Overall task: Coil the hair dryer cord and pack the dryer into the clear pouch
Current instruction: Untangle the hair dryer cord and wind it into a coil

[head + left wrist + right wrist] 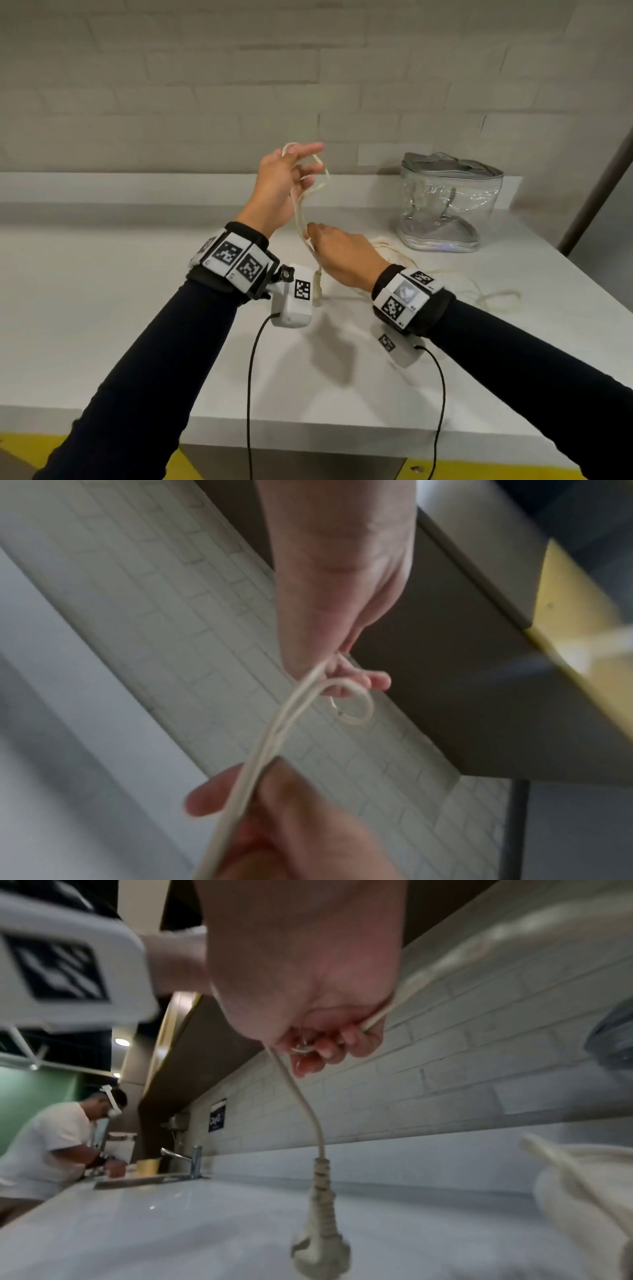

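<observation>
Above the white counter [137,325], the left hand [277,185] holds cord [301,209] loops in a loose grip, forefinger straight. The right hand [342,257] pinches the strands lower; the plug [320,1240] dangles. The clear pouch [448,202] stands far right.

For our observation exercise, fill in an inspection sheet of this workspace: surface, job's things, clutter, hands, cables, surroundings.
Surface: white counter, bare near the front edge.
Job's things: cream cord looped between both hands; plug dangling; clear pouch upright at back right; dryer not clearly seen.
Clutter: nothing seen.
Hands: left hand raised, cord loops hooked on its fingers; right hand pinches the cord.
Cables: loose cord on the counter, right; black wrist-camera leads hang down.
Surroundings: white brick wall; another person at a sink, far off.
</observation>
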`<act>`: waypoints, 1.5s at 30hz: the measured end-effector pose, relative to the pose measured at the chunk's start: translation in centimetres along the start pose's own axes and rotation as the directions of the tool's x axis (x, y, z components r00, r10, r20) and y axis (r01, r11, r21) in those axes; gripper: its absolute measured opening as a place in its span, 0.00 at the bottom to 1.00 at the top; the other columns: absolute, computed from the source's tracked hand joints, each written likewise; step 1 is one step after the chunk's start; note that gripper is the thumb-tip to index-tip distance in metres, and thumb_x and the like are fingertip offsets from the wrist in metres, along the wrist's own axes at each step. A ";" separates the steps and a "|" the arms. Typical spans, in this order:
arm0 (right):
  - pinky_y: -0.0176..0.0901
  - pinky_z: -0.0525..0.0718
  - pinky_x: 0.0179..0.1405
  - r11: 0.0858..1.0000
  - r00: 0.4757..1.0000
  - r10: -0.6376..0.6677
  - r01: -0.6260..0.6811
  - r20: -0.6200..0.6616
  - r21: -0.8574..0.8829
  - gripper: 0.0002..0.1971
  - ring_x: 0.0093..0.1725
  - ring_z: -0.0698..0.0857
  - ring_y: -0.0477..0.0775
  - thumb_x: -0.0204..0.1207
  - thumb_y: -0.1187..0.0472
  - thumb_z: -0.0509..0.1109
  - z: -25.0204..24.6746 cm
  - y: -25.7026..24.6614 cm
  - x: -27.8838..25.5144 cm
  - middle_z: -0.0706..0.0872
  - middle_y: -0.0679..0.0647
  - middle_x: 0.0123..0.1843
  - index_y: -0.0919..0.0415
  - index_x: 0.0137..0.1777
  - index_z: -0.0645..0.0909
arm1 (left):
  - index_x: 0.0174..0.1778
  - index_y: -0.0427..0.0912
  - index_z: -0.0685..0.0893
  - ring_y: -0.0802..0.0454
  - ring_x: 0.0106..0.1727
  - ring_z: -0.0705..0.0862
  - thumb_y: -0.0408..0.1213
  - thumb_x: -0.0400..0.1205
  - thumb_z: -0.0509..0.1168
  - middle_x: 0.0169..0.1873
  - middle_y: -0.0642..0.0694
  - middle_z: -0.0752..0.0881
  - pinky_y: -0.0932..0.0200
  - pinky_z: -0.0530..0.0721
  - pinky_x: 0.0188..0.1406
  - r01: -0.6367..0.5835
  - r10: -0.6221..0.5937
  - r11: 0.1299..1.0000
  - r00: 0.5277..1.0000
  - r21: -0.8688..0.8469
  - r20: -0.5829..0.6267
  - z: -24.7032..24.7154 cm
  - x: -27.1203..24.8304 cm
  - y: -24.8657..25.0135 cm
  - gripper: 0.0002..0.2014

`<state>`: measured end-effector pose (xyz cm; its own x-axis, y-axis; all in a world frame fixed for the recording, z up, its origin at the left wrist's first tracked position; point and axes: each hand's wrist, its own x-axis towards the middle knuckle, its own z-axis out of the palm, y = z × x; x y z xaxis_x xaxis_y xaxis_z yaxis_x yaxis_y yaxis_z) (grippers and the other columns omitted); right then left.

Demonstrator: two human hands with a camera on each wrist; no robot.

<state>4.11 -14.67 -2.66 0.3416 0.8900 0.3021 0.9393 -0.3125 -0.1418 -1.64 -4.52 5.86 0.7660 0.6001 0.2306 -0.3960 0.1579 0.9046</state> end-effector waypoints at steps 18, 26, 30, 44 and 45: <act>0.22 0.69 0.37 0.917 0.981 -0.192 0.174 0.014 0.358 0.15 0.32 0.70 0.35 0.83 0.61 0.56 -6.7 -3.2 -0.8 0.69 0.39 0.29 0.66 0.46 0.84 | 0.49 0.24 0.79 0.54 0.23 0.85 0.26 0.82 0.48 0.19 0.43 0.87 0.67 0.83 0.22 0.317 -0.319 0.948 0.946 -0.039 -0.062 -1.9 1.0 -1.0 0.15; 0.40 0.69 0.35 0.953 0.949 -0.148 0.061 0.278 0.298 0.17 0.26 0.74 0.45 0.80 0.61 0.60 -6.4 -3.5 -1.3 0.76 0.45 0.23 0.64 0.35 0.85 | 0.44 0.25 0.78 0.43 0.61 0.84 0.47 0.88 0.38 0.48 0.31 0.86 0.51 0.80 0.56 0.353 -0.382 0.870 0.924 -0.344 -0.018 -2.6 1.9 -0.7 0.30; 0.47 0.79 0.45 0.885 0.983 -0.184 0.159 0.014 0.438 0.15 0.35 0.83 0.46 0.79 0.61 0.63 -8.0 -3.6 0.0 0.86 0.46 0.30 0.62 0.32 0.85 | 0.38 0.34 0.80 0.51 0.27 0.87 0.50 0.87 0.42 0.25 0.42 0.87 0.64 0.84 0.25 0.449 -0.456 0.889 0.883 0.086 0.108 -1.2 -0.4 -1.3 0.29; 0.39 0.72 0.27 0.414 0.946 0.235 0.111 -0.224 0.903 0.16 0.25 0.69 0.46 0.82 0.56 0.59 -4.1 0.0 4.4 0.68 0.48 0.24 0.54 0.32 0.65 | 0.23 0.40 0.75 0.58 0.10 0.54 0.68 0.78 0.45 0.06 0.53 0.60 0.70 0.55 0.11 0.222 -0.249 0.964 0.948 0.145 0.200 -2.1 -1.2 -2.0 0.35; 0.37 0.68 0.25 0.407 0.938 0.248 0.125 -0.241 0.905 0.16 0.24 0.66 0.45 0.82 0.57 0.59 -4.2 0.1 4.7 0.65 0.47 0.24 0.54 0.32 0.65 | 0.23 0.41 0.74 0.58 0.11 0.55 0.67 0.79 0.47 0.07 0.54 0.59 0.69 0.54 0.11 0.212 -0.236 0.966 0.956 0.149 0.173 -2.2 -1.2 -2.1 0.33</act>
<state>5.95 -11.94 2.67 0.5615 0.6771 0.4757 0.3962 0.2847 -0.8729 -2.86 -3.91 2.92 0.9134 0.4013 0.0688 -0.1449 0.1624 0.9760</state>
